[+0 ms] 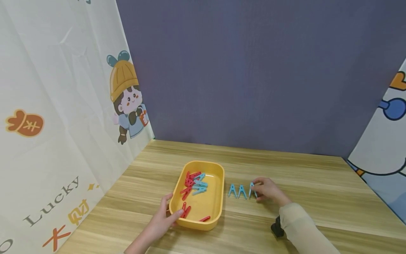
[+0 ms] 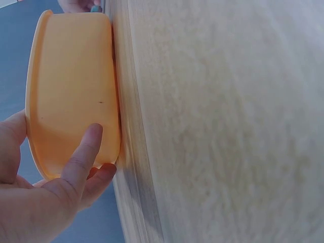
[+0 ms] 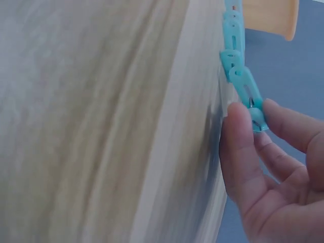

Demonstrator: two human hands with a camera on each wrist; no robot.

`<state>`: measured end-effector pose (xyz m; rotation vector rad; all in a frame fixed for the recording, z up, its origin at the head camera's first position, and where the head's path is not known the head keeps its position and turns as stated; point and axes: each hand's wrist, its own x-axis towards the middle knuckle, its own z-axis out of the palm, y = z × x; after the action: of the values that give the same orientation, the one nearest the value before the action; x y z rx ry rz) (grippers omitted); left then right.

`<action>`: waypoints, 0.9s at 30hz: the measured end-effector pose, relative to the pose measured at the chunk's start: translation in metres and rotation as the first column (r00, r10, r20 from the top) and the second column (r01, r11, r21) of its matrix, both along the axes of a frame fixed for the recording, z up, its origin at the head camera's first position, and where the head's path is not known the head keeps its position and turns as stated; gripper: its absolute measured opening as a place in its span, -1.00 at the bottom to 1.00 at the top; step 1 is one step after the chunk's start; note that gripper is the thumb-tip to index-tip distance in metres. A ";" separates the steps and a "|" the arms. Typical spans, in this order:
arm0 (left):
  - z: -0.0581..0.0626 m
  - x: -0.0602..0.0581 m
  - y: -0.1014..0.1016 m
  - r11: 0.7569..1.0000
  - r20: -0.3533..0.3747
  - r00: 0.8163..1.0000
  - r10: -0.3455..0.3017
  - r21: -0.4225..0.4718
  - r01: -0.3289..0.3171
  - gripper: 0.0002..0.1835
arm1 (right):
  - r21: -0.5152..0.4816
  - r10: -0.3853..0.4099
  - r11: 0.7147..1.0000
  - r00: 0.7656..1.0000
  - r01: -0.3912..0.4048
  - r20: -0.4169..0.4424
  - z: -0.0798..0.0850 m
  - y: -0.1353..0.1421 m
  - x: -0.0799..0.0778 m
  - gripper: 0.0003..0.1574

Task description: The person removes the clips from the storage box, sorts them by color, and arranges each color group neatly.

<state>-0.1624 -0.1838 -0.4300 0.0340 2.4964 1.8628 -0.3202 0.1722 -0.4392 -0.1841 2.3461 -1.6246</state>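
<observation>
A yellow plastic bin stands on the table with several red clothespins and blue clothespins inside. My left hand grips its near left corner, thumb over the rim and fingers against the outer wall. To the right of the bin, two blue clothespins stand with legs spread, a left one and a middle one. My right hand pinches a third blue clothespin between thumb and fingertips, at the right end of that row.
The wood-grain table meets a dark blue-grey panel at the back. A white printed sheet rises along the left side, and another printed sheet hangs at the right. A black object shows beside the right sleeve.
</observation>
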 end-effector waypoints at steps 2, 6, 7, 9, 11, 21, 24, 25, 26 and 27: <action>0.000 0.000 0.000 1.000 0.000 1.000 0.003 -0.008 -0.003 -0.20 | 0.015 -0.007 1.000 1.000 0.007 0.003 0.000 -0.002 -0.001 -0.61; 0.000 0.000 0.000 1.000 0.000 1.000 0.003 -0.016 -0.003 -0.20 | 0.061 -0.018 0.998 1.000 0.018 -0.003 0.000 -0.005 -0.001 -0.63; 0.000 0.000 0.000 1.000 0.000 1.000 0.002 -0.014 -0.002 -0.20 | 0.073 -0.023 0.997 1.000 0.023 -0.005 0.000 -0.005 -0.001 -0.64; 0.000 0.000 0.000 1.000 0.002 1.000 0.000 -0.005 0.000 -0.20 | 0.106 -0.018 0.994 1.000 0.020 -0.016 0.001 -0.005 -0.001 -0.62; 0.001 0.001 0.000 1.000 0.004 1.000 0.000 0.000 0.000 -0.20 | 0.135 -0.020 0.991 1.000 0.023 -0.021 0.002 -0.006 -0.001 -0.62; 0.003 0.002 0.000 1.000 -0.005 1.000 -0.008 -0.002 0.008 -0.21 | 0.221 -0.020 0.975 1.000 0.025 -0.024 0.002 -0.008 -0.001 -0.69; 0.003 0.002 0.000 1.000 -0.007 1.000 -0.017 0.005 0.017 -0.22 | 0.219 -0.023 0.975 1.000 0.027 -0.020 0.001 -0.009 -0.001 -0.69; 0.003 0.002 0.000 1.000 -0.008 1.000 -0.019 0.008 0.019 -0.23 | 0.214 -0.025 0.976 1.000 0.028 -0.016 0.001 -0.009 -0.001 -0.68; 0.002 0.002 0.000 1.000 -0.008 1.000 -0.020 0.007 0.020 -0.22 | 0.208 -0.026 0.978 1.000 0.028 -0.012 0.001 -0.009 -0.001 -0.67; 0.003 0.002 0.000 1.000 -0.008 1.000 -0.020 0.008 0.020 -0.23 | 0.203 -0.024 0.979 1.000 0.025 -0.009 0.001 -0.009 -0.001 -0.65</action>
<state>-0.1603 -0.1841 -0.4274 0.0664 2.4847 1.8688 -0.3213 0.1634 -0.4384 -0.1185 2.5081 -1.3841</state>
